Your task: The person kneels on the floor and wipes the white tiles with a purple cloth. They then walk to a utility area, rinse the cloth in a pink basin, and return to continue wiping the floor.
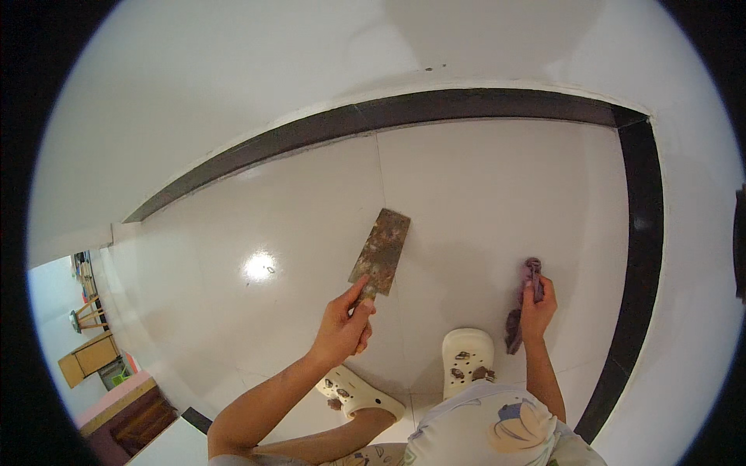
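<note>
My left hand grips the handle of a flat-bladed tool, either a cleaver or a plastering trowel. Its rectangular metal blade is stained brown and grey and points away from me above the floor. Whether the blade touches the tiles I cannot tell. Over to the right, my right hand pinches a bunched purple cloth. A darker end of that cloth hangs or lies beside the wrist, near my right clog. Part of the tool's handle is hidden inside my left fingers.
Glossy pale floor tiles run up to a black skirting board along the white walls. My cream clogs stand close to both hands. At the far left are a cardboard box, a stool and a pink-topped piece of furniture.
</note>
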`<state>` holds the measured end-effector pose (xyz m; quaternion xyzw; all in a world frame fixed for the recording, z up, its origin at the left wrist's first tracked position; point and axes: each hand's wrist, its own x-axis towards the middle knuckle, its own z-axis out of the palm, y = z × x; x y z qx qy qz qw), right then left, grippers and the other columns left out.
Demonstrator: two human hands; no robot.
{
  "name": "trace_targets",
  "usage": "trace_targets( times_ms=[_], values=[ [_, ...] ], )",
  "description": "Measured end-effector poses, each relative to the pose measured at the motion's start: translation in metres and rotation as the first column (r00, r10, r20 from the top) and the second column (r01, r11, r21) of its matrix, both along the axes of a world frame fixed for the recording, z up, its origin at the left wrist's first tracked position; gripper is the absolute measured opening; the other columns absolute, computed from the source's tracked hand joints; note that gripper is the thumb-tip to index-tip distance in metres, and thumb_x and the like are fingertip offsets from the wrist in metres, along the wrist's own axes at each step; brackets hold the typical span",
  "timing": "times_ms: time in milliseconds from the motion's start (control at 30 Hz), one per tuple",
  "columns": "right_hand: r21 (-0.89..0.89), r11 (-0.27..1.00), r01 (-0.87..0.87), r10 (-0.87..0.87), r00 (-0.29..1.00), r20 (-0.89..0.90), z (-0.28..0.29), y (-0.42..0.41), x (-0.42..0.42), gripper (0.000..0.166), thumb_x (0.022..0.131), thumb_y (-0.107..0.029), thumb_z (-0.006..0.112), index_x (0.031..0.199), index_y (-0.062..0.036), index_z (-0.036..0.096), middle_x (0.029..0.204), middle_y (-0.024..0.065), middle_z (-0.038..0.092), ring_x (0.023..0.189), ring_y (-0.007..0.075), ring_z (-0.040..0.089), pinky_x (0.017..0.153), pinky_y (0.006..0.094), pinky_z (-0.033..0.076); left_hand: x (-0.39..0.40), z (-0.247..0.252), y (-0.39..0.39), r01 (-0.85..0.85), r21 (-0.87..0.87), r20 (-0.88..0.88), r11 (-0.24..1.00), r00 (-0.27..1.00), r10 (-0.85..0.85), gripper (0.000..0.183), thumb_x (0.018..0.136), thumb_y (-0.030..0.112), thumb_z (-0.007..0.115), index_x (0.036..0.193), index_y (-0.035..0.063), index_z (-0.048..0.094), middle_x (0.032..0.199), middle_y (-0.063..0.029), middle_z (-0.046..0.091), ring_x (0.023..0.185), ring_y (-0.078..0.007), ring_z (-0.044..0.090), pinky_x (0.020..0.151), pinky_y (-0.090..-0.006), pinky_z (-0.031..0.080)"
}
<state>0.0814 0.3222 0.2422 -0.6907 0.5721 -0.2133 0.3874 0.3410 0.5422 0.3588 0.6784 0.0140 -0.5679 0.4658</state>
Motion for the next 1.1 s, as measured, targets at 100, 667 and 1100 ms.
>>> trace_targets(
  times_ms=[100,667,1100],
  values=[
    [-0.041,0.999,-0.021,0.02,1.0,-0.019,-0.003,-0.001,-0.001,0.018,0.083,-0.008,0.059,0.097,0.0035,0.058,0.084,0.0101,0.059,0.073,0.0168,0.055,0.068,0.0288,0.046,-0.002,0.002,-0.007,0.016,0.012,-0.007,1.0,1.0,-0.016,0.053,0.095,0.021,0.046,0.14,0.001,0.027,0.09,-0.0042,0.047,0.049,-0.0061,0.041,0.037,-0.0212,0.036],
    [0.005,1.0,-0.027,0.027,1.0,-0.008,0.013,0.001,0.015,0.018,0.085,-0.009,0.058,0.097,0.0035,0.057,0.081,0.0067,0.057,0.07,0.0131,0.052,0.065,0.0277,0.045,0.01,0.005,0.0,-0.092,0.046,-0.117,0.995,0.988,0.097,0.049,0.095,0.02,0.046,0.139,0.0046,0.03,0.089,-0.0044,0.046,0.049,-0.0054,0.039,0.036,-0.0206,0.031],
    [-0.03,0.998,-0.056,0.056,0.998,-0.004,-0.006,-0.003,0.001,0.019,0.085,-0.009,0.059,0.098,0.0031,0.057,0.083,0.0087,0.058,0.072,0.015,0.053,0.067,0.0286,0.046,0.011,0.008,0.001,-0.103,0.046,-0.091,0.994,0.99,0.107,0.054,0.094,0.02,0.047,0.14,0.0015,0.026,0.087,-0.0045,0.048,0.05,-0.0063,0.042,0.036,-0.0219,0.034]
  ],
)
